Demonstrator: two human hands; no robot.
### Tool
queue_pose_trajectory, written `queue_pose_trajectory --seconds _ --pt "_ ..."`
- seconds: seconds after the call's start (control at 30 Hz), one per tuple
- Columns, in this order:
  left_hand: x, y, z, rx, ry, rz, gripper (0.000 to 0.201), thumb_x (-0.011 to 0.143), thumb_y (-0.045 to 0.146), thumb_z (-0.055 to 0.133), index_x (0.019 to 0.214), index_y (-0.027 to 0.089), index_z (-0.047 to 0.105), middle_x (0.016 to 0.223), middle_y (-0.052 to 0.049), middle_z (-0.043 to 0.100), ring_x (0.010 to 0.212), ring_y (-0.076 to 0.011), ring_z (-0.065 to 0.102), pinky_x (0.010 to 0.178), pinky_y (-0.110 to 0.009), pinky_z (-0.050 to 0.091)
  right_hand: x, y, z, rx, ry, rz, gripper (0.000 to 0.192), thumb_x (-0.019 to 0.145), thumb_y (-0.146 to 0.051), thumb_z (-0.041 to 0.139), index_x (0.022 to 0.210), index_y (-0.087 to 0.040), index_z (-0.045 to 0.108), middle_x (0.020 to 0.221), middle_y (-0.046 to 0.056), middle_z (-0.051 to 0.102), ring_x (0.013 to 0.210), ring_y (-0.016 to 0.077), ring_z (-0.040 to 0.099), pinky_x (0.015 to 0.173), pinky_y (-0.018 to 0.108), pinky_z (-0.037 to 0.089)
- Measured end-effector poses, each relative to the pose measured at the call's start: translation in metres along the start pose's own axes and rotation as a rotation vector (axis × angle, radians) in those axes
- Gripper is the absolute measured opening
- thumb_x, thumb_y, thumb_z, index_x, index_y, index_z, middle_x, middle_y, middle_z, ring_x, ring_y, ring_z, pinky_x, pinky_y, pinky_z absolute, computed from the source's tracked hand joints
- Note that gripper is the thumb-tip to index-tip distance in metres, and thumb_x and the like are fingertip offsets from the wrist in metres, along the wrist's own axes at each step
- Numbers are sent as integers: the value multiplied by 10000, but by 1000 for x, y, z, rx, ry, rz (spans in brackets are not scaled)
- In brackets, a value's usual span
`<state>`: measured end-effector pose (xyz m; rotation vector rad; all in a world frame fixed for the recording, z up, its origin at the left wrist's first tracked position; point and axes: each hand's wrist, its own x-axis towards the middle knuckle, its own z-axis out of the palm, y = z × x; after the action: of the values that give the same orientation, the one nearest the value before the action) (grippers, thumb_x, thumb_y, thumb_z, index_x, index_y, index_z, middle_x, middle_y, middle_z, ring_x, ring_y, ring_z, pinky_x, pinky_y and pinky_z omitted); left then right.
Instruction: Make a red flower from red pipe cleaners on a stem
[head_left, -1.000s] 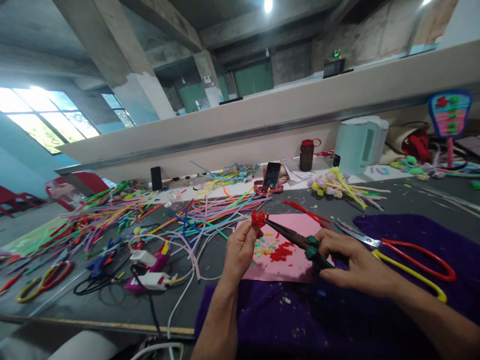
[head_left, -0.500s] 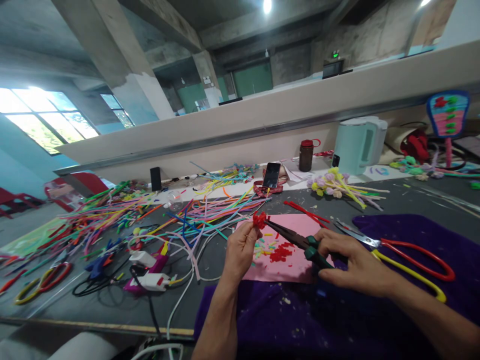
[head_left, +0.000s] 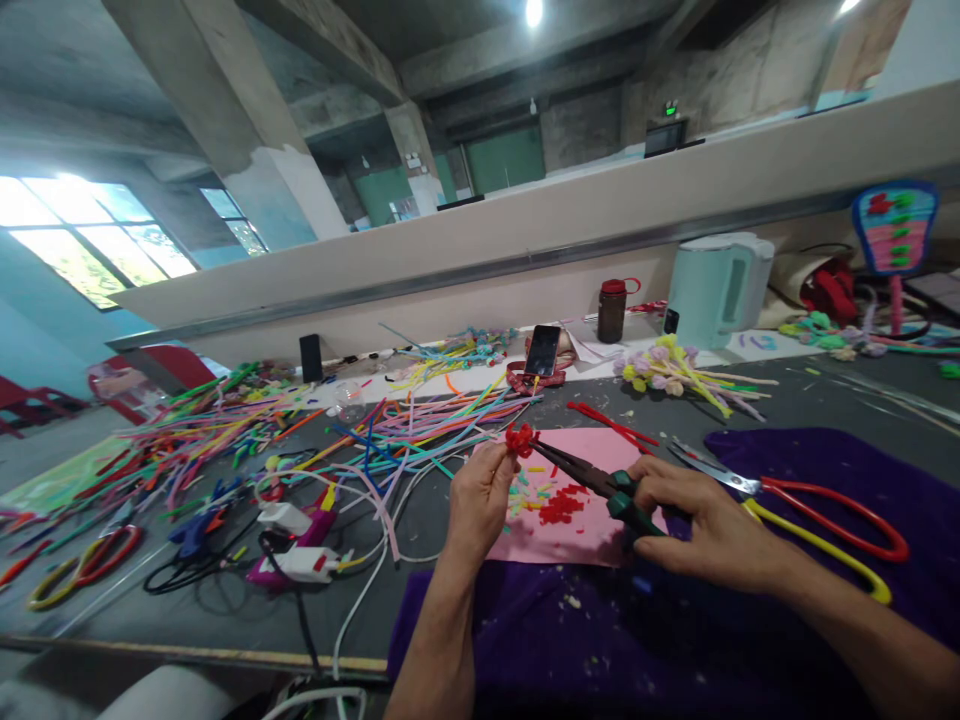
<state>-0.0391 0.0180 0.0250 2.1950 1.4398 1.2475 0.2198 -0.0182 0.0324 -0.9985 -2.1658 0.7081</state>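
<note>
Between the thumb and fingers of my left hand (head_left: pixel 480 497) is a small red fuzzy flower (head_left: pixel 520 439), apparently made of pipe cleaner. My right hand (head_left: pixel 694 515) is closed round the dark green handles of long-nose pliers (head_left: pixel 589 474). The pliers point left, and their tips meet the flower's right side; whether they grip it I cannot tell. Below lies a pink sheet (head_left: pixel 600 540) with a pile of short red clippings (head_left: pixel 562 505) and scattered yellow, green and white bits. Beyond its upper edge lie red pipe cleaners (head_left: pixel 611 424).
Red-and-yellow-handled scissors (head_left: pixel 757 487) rest on purple cloth (head_left: pixel 540 640) at right. Many coloured pipe cleaners (head_left: pixel 442 415), a blue glue gun (head_left: pixel 199 530), white cables and a second pair of scissors (head_left: pixel 90 565) spread leftward. A phone (head_left: pixel 542 350), bottle (head_left: pixel 612 312) and kettle (head_left: pixel 712 290) stand behind.
Almost nothing differs. Both hands, the flower and the pliers have shifted very slightly left, with the plier tips still at the flower.
</note>
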Motion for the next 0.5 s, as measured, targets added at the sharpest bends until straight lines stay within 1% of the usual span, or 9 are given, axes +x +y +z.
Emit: queue_pose_trajectory --seconds 0.1,0.2,0.33,0.4,0.5 --pt "0 -2 1 22 25 20 212 847 265 404 879 192 601 740 -26 585 719 -148 541 692 -268 407 0 -1 0 -1 4 5 61 667 -197 603 695 -191 550 821 30 548 735 168 504 664 286 390" --pt "0 -2 0 35 24 21 212 843 265 407 874 191 603 738 -30 589 724 -153 542 694 -274 408 0 -2 1 5 -3 10 59 677 -201 589 691 -187 534 805 30 548 714 161 494 646 277 388" --pt "0 -1 0 -8 15 1 211 830 275 429 865 188 618 752 -33 598 713 -151 543 670 -264 413 0 0 1 34 -53 11 52 700 -177 552 699 -179 500 769 21 540 667 137 472 608 252 373" --pt "1 0 0 -65 12 -39 207 808 289 471 896 190 630 807 -36 623 720 -149 554 652 -254 420 0 2 2 66 -72 25 56 713 -183 543 701 -177 488 748 12 530 648 128 460 595 244 364" --pt "1 1 0 -192 37 -146 242 765 304 537 954 183 626 852 -38 649 709 -144 570 638 -248 432 1 3 2 126 -98 57 84 725 -200 538 681 -172 471 727 4 512 647 126 450 602 244 357"
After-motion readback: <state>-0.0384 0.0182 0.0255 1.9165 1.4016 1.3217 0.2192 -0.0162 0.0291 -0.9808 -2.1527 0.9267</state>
